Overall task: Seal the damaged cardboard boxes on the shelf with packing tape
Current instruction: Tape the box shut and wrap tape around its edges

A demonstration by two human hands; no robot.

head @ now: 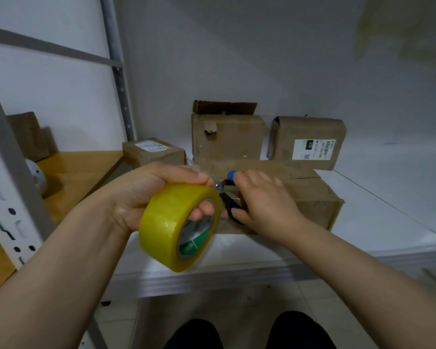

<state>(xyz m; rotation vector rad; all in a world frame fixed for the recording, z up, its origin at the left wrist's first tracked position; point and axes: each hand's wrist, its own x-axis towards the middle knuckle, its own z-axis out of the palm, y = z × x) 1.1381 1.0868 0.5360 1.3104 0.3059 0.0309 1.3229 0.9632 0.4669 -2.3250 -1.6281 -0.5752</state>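
1. The packing tape roll [173,226] hangs just in front of the shelf's [388,210] front edge. The left hand [146,195] is clenched on it, fingers through its core.
2. Just beyond, the right hand [262,205] grasps black-handled scissors [229,204] over the near cardboard box [312,195], which sits by the front edge.
3. Along the back edge stand a torn box [227,139] with a raised flap, a labelled box [307,142] to its right, and a small flat box [154,152] near the back left corner.
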